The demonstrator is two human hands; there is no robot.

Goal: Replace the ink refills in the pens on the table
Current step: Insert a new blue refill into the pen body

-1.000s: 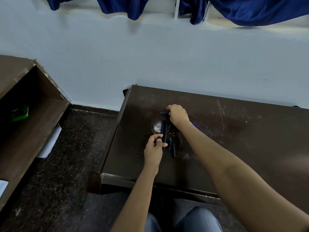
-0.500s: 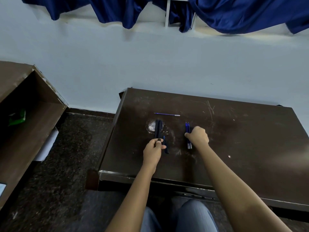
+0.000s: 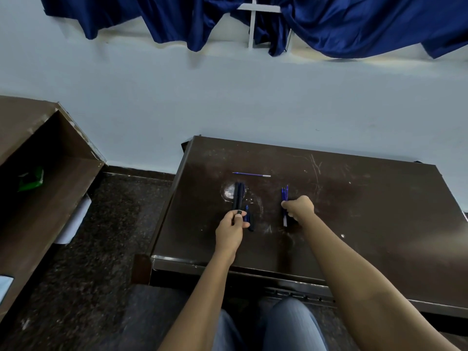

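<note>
fingers (image 3: 241,224) of left hand (image 3: 231,231): curling and pinching a small black piece (image 3: 239,212) between thumb and forefinger, at the near end of the black pens (image 3: 239,196); whether the piece is a cap or a barrel end cannot be told.
fingers (image 3: 287,205) of right hand (image 3: 300,208): closing in a fist around the refill bundle (image 3: 285,195), with blue ends sticking out beyond the fist and pale ends showing below it.
change, right hand: one second ago it was reaching to the far side of the desk (image 3: 367,224), above the black pens; it is now sitting to the right of them, on the bundle, where it arrived half a second ago.
change, left hand: keeping the same pinch at the same spot throughout.
single refill (image 3: 252,175): lying crosswise on the far part of the desk, apart from both hands, uncovered since the right hand left that area.
blue-tipped part (image 3: 247,216): lying just beside the left hand, touching the desk.
meaning for the task: the right hand is probably going over from setting aside a used refill to fetching a fresh one.
step in hand: judging from the grip, one refill is being picked from the bundle for the opened pen.
remaining: the black pens are lying together and are most likely awaiting their turn.
</note>
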